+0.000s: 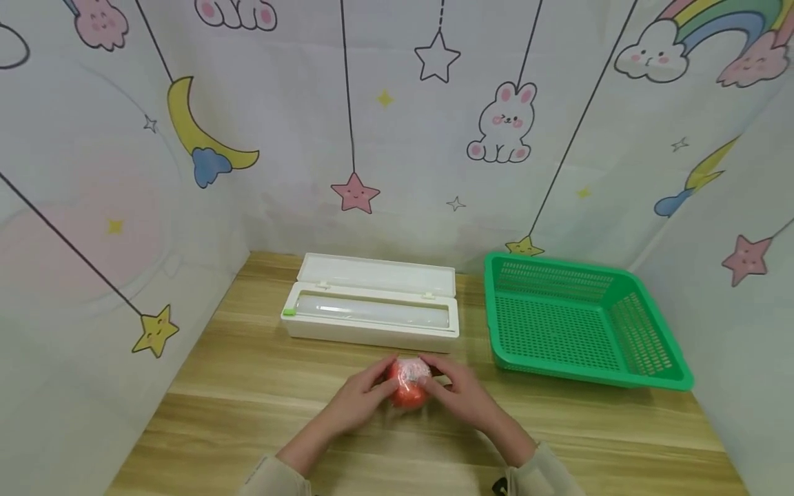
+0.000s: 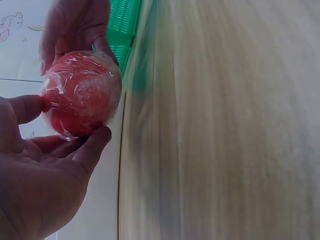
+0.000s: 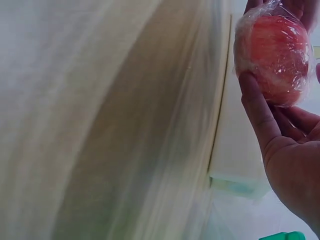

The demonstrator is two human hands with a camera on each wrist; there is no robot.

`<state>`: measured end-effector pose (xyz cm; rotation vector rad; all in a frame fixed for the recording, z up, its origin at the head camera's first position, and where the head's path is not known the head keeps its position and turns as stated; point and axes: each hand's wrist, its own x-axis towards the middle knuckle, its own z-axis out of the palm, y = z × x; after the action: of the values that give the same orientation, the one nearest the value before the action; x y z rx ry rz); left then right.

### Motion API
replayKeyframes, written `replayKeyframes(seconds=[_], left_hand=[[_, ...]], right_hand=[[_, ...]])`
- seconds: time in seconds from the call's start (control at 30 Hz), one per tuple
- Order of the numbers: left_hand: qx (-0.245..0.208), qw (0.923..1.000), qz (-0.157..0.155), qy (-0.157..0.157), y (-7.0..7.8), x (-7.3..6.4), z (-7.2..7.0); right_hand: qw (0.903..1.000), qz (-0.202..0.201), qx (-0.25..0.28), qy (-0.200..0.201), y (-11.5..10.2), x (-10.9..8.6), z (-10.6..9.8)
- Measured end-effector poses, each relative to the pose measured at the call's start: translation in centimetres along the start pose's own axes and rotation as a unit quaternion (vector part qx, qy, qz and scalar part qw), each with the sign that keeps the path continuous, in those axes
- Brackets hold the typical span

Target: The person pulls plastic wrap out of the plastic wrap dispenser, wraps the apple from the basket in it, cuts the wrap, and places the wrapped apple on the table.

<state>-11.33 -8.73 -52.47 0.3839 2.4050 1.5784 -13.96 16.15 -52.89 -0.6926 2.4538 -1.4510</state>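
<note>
Between both hands is a red, streaked apple (image 1: 409, 391) wrapped in clear cling film, crinkled and shiny over its skin. The left hand (image 1: 360, 399) holds its left side, thumb nearest the body and fingers on the far side. From the right, the right hand (image 1: 464, 398) holds the opposite side the same way. In the left wrist view, fingertips press the film around the apple (image 2: 82, 95). The right wrist view shows the right thumb against the wrapped apple (image 3: 274, 60), with gathered film at its top.
Just beyond the hands lies a white cling film dispenser (image 1: 372, 331), its lid raised and a roll (image 1: 372, 311) inside. A green plastic basket (image 1: 589, 375) stands at the right. Printed cloth walls (image 1: 403, 227) enclose the wooden table (image 1: 236, 386) at the back and sides.
</note>
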Motion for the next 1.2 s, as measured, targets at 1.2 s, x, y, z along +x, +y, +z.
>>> replayKeyframes(seconds=[1.2], left_hand=[[0.015, 0.9992, 0.003, -0.035, -1.8, -0.6, -1.3]], right_hand=[[0.9994, 0.012, -0.034, 0.0, 1.3, -0.8, 1.2]])
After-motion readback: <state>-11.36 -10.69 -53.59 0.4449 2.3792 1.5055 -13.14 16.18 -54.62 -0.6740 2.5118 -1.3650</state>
